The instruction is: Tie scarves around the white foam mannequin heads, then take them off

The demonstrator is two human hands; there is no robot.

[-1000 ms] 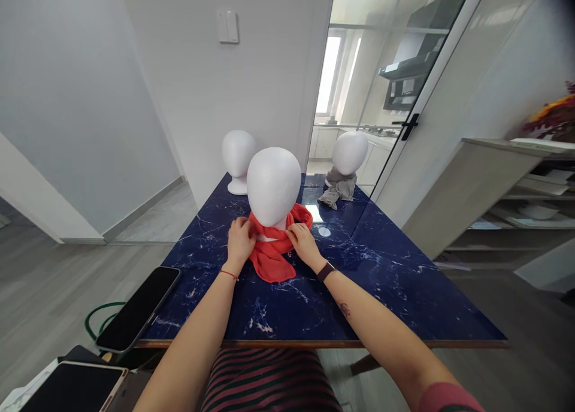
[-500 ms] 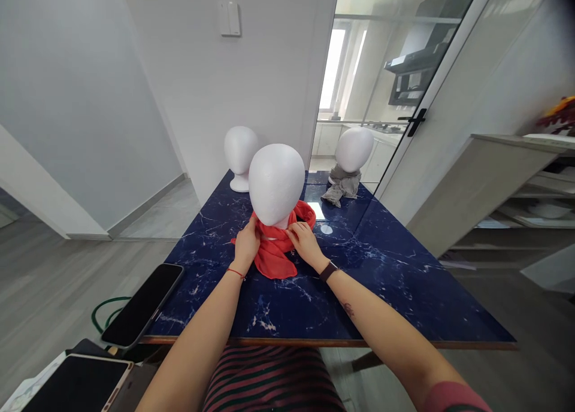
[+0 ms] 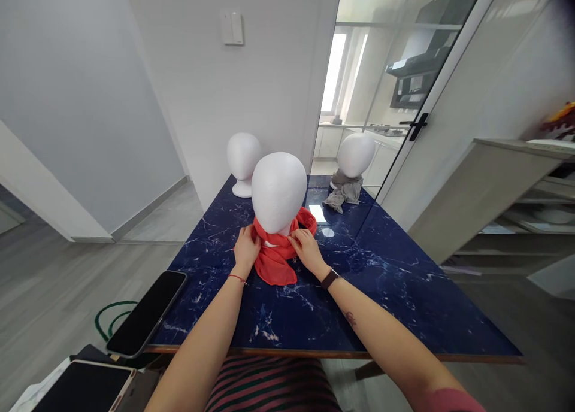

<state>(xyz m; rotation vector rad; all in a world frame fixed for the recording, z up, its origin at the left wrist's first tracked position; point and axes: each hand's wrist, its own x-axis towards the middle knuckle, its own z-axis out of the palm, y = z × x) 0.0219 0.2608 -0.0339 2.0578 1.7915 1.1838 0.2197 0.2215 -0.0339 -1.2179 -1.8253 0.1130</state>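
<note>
Clock directions are read from the red scarf. At 12 o'clock we see a pale wall (image 3: 197, 94), and at 9 o'clock a grey plank-patterned floor (image 3: 67, 286). At 2 o'clock stands a glazed door (image 3: 442, 82) with a kitchen visible through its panes; beyond its frame is an open shelving unit (image 3: 498, 181). Central is a glossy dark-blue marble-patterned table (image 3: 386, 292), veined white and reflecting a bright patch. On it we count three white mannequin heads: the front head (image 3: 279, 193) upright, the rear-left head (image 3: 243, 157) at 11, and the rear-right head (image 3: 356, 154) between 1 and 2, wearing a grey scarf (image 3: 345, 191). The red scarf (image 3: 275, 267) encircles the front head's neck, its end spread on the marble. At 8 o'clock we note a smartphone (image 3: 147, 313). The left hand (image 3: 247, 248) and right hand (image 3: 309, 251) pinch the red scarf narrowly at 9 and 3 o'clock.
</note>
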